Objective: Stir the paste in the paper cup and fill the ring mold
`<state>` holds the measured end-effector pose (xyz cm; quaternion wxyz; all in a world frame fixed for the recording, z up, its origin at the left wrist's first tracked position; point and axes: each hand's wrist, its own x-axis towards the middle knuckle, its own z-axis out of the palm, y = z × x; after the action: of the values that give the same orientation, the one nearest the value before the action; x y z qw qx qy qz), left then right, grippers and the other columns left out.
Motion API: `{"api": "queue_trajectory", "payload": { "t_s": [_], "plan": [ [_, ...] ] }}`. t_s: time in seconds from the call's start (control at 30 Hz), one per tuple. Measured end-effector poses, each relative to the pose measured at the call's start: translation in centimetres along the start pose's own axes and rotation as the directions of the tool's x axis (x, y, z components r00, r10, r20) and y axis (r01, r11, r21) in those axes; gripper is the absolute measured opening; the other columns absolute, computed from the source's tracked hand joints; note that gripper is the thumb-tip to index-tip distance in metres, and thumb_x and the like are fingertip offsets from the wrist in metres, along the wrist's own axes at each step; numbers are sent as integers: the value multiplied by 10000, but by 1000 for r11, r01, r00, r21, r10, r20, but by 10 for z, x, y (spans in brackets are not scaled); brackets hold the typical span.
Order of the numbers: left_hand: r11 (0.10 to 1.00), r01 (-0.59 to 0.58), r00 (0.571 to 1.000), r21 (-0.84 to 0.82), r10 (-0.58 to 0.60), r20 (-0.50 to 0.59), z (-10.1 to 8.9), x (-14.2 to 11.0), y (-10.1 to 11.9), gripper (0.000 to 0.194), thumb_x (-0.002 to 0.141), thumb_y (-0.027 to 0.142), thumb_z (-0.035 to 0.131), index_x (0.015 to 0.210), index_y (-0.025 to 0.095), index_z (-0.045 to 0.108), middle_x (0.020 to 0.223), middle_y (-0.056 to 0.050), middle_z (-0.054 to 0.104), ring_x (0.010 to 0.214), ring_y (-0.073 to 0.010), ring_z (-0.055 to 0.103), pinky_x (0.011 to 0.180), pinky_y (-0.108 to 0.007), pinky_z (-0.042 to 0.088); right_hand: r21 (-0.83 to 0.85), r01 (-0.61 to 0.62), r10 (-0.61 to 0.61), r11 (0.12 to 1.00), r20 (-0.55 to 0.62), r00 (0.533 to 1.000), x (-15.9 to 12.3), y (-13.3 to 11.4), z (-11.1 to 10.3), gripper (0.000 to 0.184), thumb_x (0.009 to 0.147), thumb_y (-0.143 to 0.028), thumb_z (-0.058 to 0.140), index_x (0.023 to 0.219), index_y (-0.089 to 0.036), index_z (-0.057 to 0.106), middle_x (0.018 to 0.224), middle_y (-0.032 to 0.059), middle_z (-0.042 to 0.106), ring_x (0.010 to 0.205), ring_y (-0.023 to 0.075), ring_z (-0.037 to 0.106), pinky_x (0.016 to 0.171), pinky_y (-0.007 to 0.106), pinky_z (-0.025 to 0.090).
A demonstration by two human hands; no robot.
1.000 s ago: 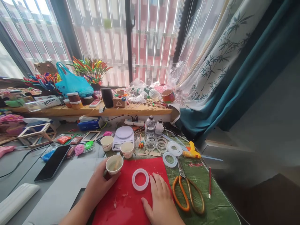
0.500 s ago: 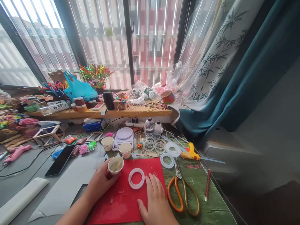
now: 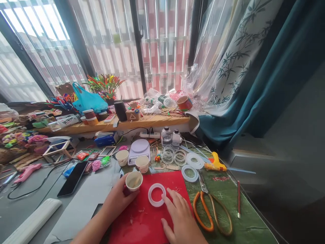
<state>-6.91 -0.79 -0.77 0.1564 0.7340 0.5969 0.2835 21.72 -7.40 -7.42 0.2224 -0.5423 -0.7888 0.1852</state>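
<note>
My left hand is wrapped round a small paper cup with pale liquid and a stick in it, held at the left edge of a red mat. A white ring mould lies on the mat just right of the cup. My right hand rests flat on the mat, fingers spread, its fingertips touching the ring's near right rim.
Orange-handled scissors and a red pencil lie on the green cloth to the right. Behind the mat stand two more paper cups, a white scale, clear rings, two white rings, a yellow glue gun. A phone lies left.
The view has shifted slightly. My right hand's fingers have slid up to touch the ring; the left hand keeps its hold on the cup.
</note>
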Motion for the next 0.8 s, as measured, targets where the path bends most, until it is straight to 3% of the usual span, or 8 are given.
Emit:
{"api": "queue_trajectory", "payload": {
  "t_s": [0.1,0.2,0.33,0.43,0.57,0.8],
  "plan": [
    [999,-28,998,-31,30,54,-7,9,5,483,894,417,752,1352,286,676,1330,-84,789,1186,-340,760,988,-431,635,27,-1,3,1000,-69,998,5,-6,-13,623,867,-199,640,1489,-219,673,1658,123,526,1520,375,483,1253,559,401],
    [994,-54,994,-91,62,87,-11,22,14,512,907,409,749,1394,297,639,1365,-73,770,1216,-336,740,1030,-438,609,103,79,-71,992,-75,995,29,-16,-40,577,896,-188,618,1470,-174,665,1587,154,593,1467,347,527,1236,526,425],
    [970,-116,984,-213,141,108,-10,39,25,458,931,341,713,1380,296,633,1433,-72,721,1275,-321,693,1059,-424,572,252,122,-123,960,-12,992,74,-25,-68,341,949,-163,595,1249,-160,758,1271,139,760,1203,304,672,1080,456,544],
    [943,-84,994,-323,104,45,-6,45,33,464,927,367,735,1371,277,630,1402,-76,731,1250,-313,695,1084,-435,546,290,77,-88,954,26,996,90,-26,-61,338,919,-185,686,1249,-159,756,1252,135,752,1190,316,662,1059,464,542],
    [865,-8,1000,-502,5,-6,7,40,42,402,925,407,756,1283,258,650,1285,-70,762,1124,-285,733,1025,-411,572,288,78,-105,954,78,991,86,-25,-38,438,813,-242,844,1244,-232,765,1337,110,698,1233,340,613,1085,495,501],
    [824,28,999,-566,-34,0,47,24,33,543,891,362,812,1380,260,600,1345,-100,730,1229,-310,702,1077,-459,562,372,65,-101,926,78,992,83,-22,-32,432,780,-133,786,1204,-210,748,1265,117,702,1184,318,622,1066,476,498]
  ]
}}
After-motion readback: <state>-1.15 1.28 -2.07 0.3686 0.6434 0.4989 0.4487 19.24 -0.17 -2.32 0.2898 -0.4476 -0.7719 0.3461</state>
